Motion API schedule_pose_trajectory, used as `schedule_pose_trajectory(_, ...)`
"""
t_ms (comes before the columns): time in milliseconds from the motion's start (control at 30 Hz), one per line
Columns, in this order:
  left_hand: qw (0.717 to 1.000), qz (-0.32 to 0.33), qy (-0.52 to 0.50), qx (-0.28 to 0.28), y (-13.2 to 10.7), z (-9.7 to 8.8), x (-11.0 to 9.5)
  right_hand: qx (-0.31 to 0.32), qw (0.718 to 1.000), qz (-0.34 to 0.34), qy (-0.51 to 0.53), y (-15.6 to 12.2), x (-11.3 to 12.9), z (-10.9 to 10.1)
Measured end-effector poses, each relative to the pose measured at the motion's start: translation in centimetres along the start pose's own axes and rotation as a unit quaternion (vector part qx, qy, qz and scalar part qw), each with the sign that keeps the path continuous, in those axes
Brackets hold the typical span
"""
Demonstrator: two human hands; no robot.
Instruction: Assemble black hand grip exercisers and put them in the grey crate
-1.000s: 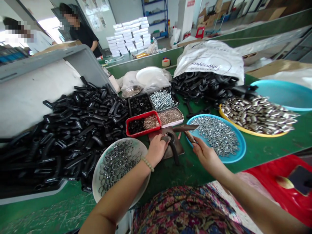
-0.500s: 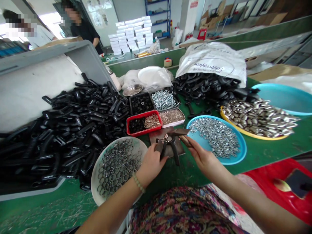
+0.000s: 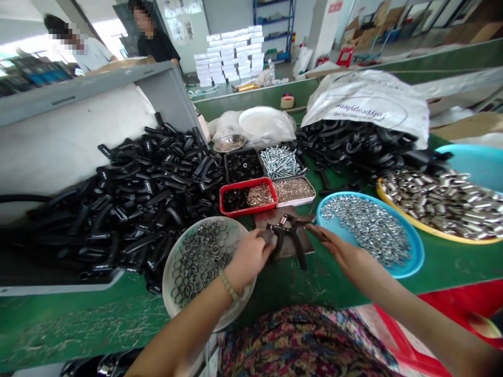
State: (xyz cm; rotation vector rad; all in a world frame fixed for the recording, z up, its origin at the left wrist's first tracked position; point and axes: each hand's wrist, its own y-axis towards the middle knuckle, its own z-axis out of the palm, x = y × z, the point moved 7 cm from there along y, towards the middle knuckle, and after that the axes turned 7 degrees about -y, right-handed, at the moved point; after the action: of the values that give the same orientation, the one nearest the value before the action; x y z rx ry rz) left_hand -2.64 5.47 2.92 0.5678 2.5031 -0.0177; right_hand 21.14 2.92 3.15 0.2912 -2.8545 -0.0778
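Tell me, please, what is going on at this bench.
The right hand has a hammer-like tool in its grip, close by black parts on a metal plate. The left hand is at those parts; exactly what it holds is hard to tell. A pale bowl of rings sits partly behind the left forearm, and a blue tray of small metal pieces beyond the right hand.

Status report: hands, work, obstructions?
Right hand gripping wooden-handled hammer. Left hand at black curved plastic part, over flat dark metal plate. Red rectangular tray close beyond.

White boxes [image 3: 231, 55], blue shelving [image 3: 274, 21]; red stool [image 3: 345, 56]
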Motion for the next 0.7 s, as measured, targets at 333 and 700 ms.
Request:
schedule_pose_trajectory(333, 0.974, -0.131, 0.181, 0.024, 12.0, -5.2, 6.3, -0.082, 0.955, 0.086, -0.271, 1.0, -10.4, -1.7)
schedule_pose_trajectory(700, 0.955, -0.153, -0.25, -0.041, 6.6, -5.0, 4.5, 0.095, 0.951, 0.113, 0.272, 4.5, 3.3, 4.8)
